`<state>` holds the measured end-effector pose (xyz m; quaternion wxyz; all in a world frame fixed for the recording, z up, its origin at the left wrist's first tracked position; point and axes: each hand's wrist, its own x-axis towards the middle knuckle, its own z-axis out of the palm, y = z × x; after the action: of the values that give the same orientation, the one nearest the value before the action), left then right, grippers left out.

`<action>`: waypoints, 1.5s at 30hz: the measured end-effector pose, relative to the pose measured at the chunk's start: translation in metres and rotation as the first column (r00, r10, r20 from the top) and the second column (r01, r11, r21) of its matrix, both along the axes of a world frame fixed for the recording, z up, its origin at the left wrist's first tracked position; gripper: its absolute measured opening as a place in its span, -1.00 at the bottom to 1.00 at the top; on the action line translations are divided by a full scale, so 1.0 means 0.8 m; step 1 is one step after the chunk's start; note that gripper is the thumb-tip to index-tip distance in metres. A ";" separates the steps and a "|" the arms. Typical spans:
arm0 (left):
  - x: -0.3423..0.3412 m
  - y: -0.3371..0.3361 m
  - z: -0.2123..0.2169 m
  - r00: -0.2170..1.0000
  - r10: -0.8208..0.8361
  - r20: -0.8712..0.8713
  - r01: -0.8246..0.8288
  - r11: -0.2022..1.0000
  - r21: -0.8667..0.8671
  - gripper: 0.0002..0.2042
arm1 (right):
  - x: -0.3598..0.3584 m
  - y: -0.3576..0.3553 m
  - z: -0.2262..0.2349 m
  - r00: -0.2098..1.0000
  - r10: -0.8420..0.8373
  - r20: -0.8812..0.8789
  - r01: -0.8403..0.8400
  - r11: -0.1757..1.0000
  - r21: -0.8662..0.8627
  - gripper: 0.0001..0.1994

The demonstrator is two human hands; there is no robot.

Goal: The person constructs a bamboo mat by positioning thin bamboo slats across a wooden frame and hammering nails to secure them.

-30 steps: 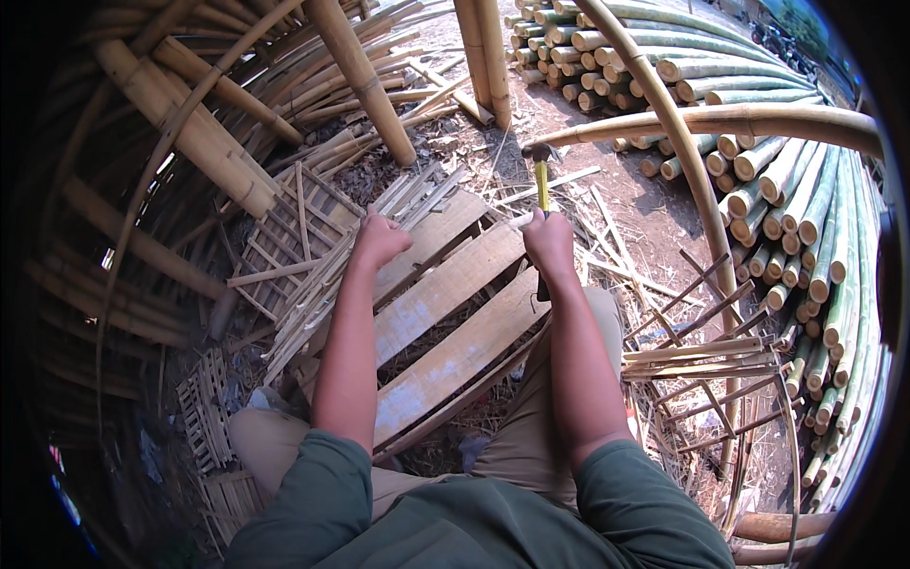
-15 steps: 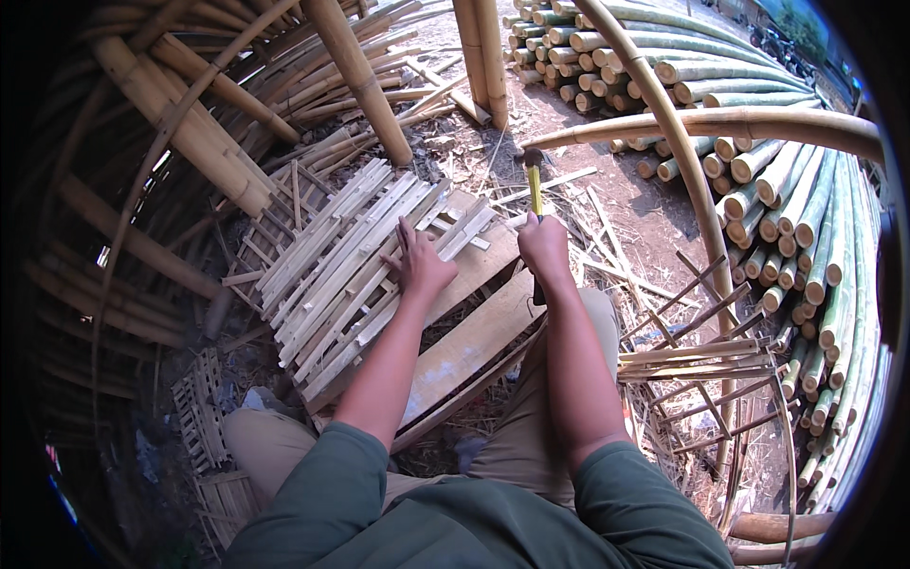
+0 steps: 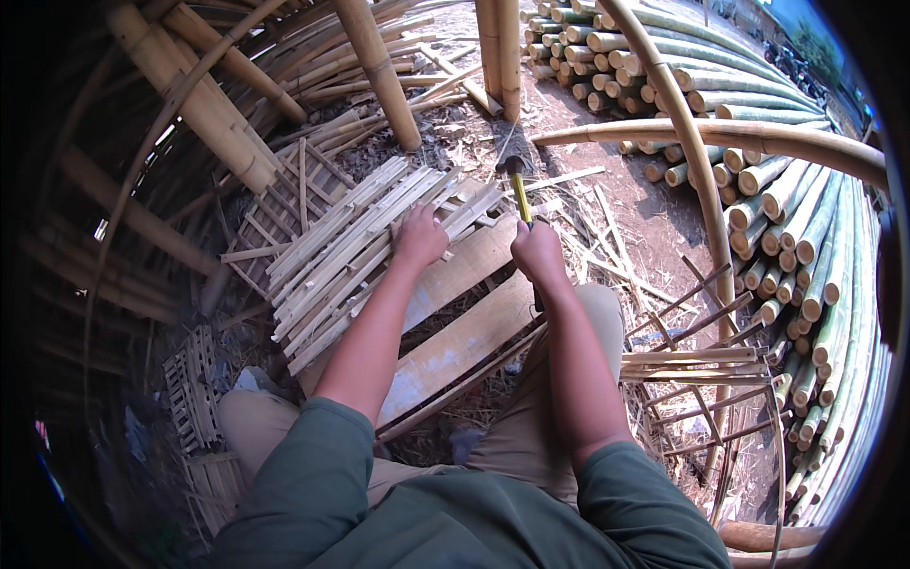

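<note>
My right hand (image 3: 538, 252) is wrapped round the handle of a hammer (image 3: 520, 194), yellow above the fist and dark below it. Its dark head points away from me, above the far end of the work. Pale bamboo slats (image 3: 334, 248) lie side by side as a slatted panel to the left. On the panel's right part rests my left hand (image 3: 420, 235), its fingers bent and closed over the slats; the fingertips are partly hidden. Beneath are wide wooden boards (image 3: 459, 343) with a dark gap between them, in front of my lap.
Cut green bamboo poles (image 3: 791, 180) are stacked on the right. A bent bamboo pole (image 3: 701, 180) and a crossing one (image 3: 758, 133) stand between. Lattice frames (image 3: 697, 375) lean beside my right knee. Bamboo posts (image 3: 379, 76) rise ahead, with loose strips on the ground.
My left hand has drawn its spread fingers in and bent them over the slats. The hammer has tilted left, its head now slightly lower and further left. The whole view has shifted a little.
</note>
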<state>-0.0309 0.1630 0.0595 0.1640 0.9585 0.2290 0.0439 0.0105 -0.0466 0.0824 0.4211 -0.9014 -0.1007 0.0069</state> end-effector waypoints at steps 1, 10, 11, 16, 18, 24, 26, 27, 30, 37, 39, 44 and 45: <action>-0.001 -0.006 -0.003 1.000 0.003 0.004 -0.003 1.000 -0.004 -0.59 | -0.002 0.000 -0.003 0.999 0.037 -0.004 -0.037 0.999 -0.023 -0.61; -0.015 -0.031 -0.058 0.899 0.166 0.405 -0.261 0.946 0.192 -0.44 | -0.025 0.014 -0.002 0.989 0.110 -0.095 -0.114 0.993 -0.039 -0.61; -0.012 -0.025 -0.058 0.855 0.248 0.456 -0.366 0.911 0.191 -0.44 | -0.026 0.015 -0.004 0.989 0.116 -0.091 -0.120 0.992 -0.044 -0.61; -0.007 -0.016 -0.054 0.915 0.290 0.281 -0.319 0.946 0.061 -0.45 | -0.028 0.022 -0.034 0.994 0.107 -0.019 -0.109 0.986 -0.124 -0.61; -0.009 -0.021 -0.057 0.910 0.296 0.292 -0.337 0.936 0.101 -0.45 | -0.026 0.031 -0.045 0.999 0.036 -0.004 -0.036 0.991 -0.130 -0.58; -0.015 -0.014 -0.054 0.915 0.273 0.297 -0.309 0.947 0.082 -0.41 | -0.003 0.057 -0.062 0.993 -0.064 0.096 0.070 0.996 -0.056 -0.63; -0.016 -0.014 -0.056 0.935 0.265 0.235 -0.292 0.952 0.091 -0.39 | 0.000 0.059 -0.064 0.991 -0.075 0.107 0.078 0.997 -0.021 -0.68; -0.016 -0.014 -0.055 0.936 0.263 0.235 -0.292 0.952 0.095 -0.39 | 0.001 0.060 -0.066 0.992 -0.076 0.105 0.079 0.997 -0.017 -0.68; -0.017 -0.014 -0.052 0.948 0.243 0.207 -0.269 0.956 0.114 -0.38 | 0.001 0.063 -0.073 0.995 -0.036 0.088 0.040 0.998 -0.039 -0.75; -0.010 0.014 -0.021 0.984 0.177 0.004 -0.177 0.983 0.047 -0.35 | 0.003 0.076 -0.067 0.937 0.023 0.349 -0.012 0.999 -0.034 -0.90; -0.013 0.022 -0.016 0.990 0.132 -0.045 -0.132 0.991 0.018 -0.35 | 0.003 0.079 -0.059 0.927 0.034 0.373 -0.021 0.999 -0.039 -0.92; -0.038 0.039 -0.010 0.993 0.118 -0.002 -0.118 0.992 -0.040 -0.34 | -0.003 0.086 -0.046 0.970 0.000 0.241 -0.011 0.999 0.044 -0.91; -0.040 0.031 -0.002 0.994 0.108 0.007 -0.108 0.992 -0.059 -0.35 | 0.001 0.083 -0.053 0.971 -0.002 0.238 -0.008 0.999 0.041 -0.91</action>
<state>-0.0630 0.1879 0.0581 0.1907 0.9392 0.2810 0.0509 0.0115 0.0195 0.0402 0.4245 -0.8867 -0.1520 -0.1025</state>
